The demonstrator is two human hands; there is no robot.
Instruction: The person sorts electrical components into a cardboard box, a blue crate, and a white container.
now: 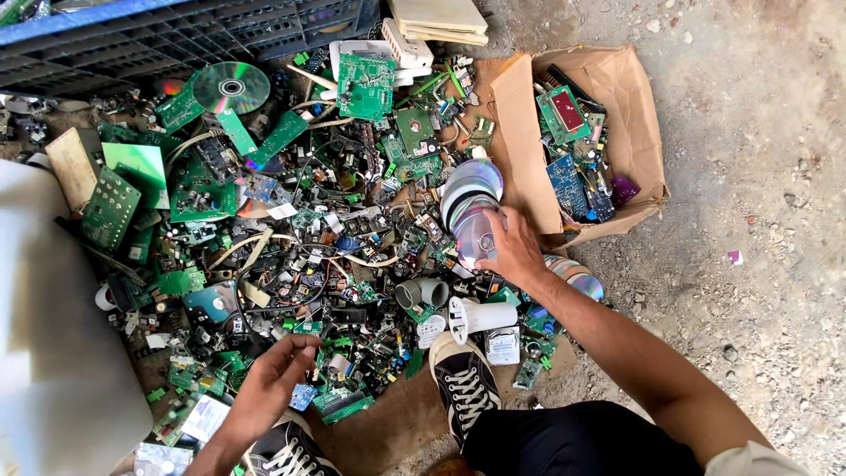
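1. Nearest, two dark laced sneakers [465, 388] are planted at the edge of the scrap heap [291, 229], so the person crouches over it.
2. The left hand [269, 381] lies on the heap's near edge, fingers curled loosely over small green circuit board bits; whether they pinch one I cannot tell.
3. The right hand [514, 251] reaches to the heap's right side, fingers pressed around a fanned stack of shiny discs [471, 214], lifted clear of the heap.
4. Just right of the heap, a torn cardboard box [634, 115] holds more boards.
5. Beyond the heap stands a blue plastic crate [176, 35]. The ground is bare grey dirt with pebbles, outdoors.
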